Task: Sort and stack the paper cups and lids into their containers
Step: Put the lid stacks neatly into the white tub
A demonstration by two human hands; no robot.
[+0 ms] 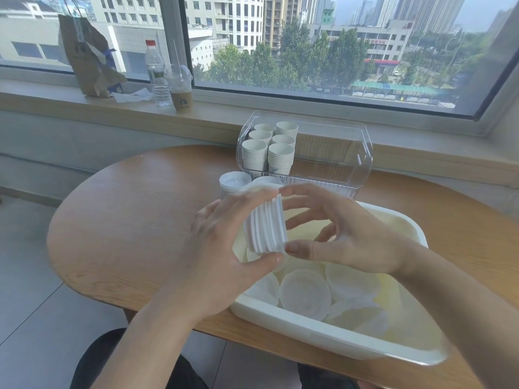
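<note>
My left hand (222, 248) grips a stack of white lids (265, 223) on its side, thumb under it and fingers over the top. My right hand (337, 234) touches the stack's right end with thumb and fingertips. Both hands hover over the left part of a white tub (323, 332) holding several loose white lids (306, 293). Behind it, a clear plastic bin (362, 161) holds several stacks of white paper cups (254, 153) in its left half. A stack of lids (234, 182) stands on the table in front of the bin, another partly hidden behind my fingers.
The wooden table (134, 220) has a rounded left end. On the window sill at the back left stand a brown paper bag (87, 57), a water bottle (157, 71) and a plastic drink cup (179, 88). Tiled floor lies left of the table.
</note>
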